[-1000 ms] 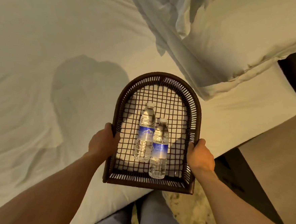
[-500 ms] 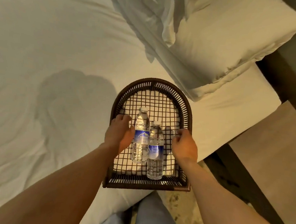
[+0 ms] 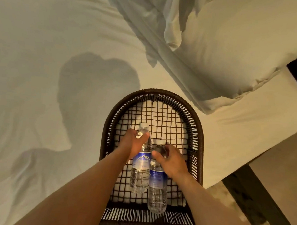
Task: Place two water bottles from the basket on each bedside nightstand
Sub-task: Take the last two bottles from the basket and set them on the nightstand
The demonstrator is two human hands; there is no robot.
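Head view, hands on 2 bottles, basket

Bed: took up most of the view, covered by a pale, softly wrinkled sheet
Pillow: white, lay at the upper right of the bed, one corner hanging toward the mattress edge
Loose linen: a crumpled fold of white fabric lay against the pillow's left side
Shadow: a dark, rounded shape fell across the sheet left of centre
Nightstand: a flat tan top stood just beside the bed at the right edge
Floor: mottled beige, seen between bed and nightstand
Light: warm, dim, yellowish
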